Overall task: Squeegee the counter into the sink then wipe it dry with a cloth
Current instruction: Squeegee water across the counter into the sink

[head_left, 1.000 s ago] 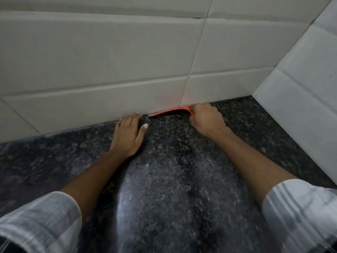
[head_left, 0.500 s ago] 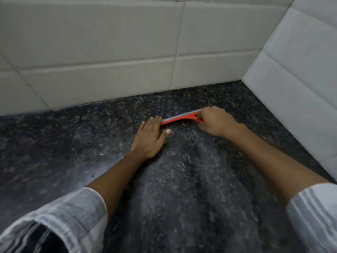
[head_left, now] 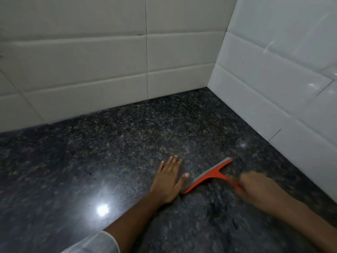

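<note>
An orange squeegee with a grey rubber blade lies slanted on the dark speckled granite counter. My right hand grips its handle from the right. My left hand rests flat on the counter with fingers spread, its thumb beside the blade's left end. Neither sink nor cloth is in view.
White tiled walls meet in a corner at the back right: the back wall and the right wall. A lamp's bright reflection shines on the wet counter at the lower left.
The squeegee has been pulled from the foot of the back wall towards me across the counter. Both hands came back with it, and the blade now slants more.
</note>
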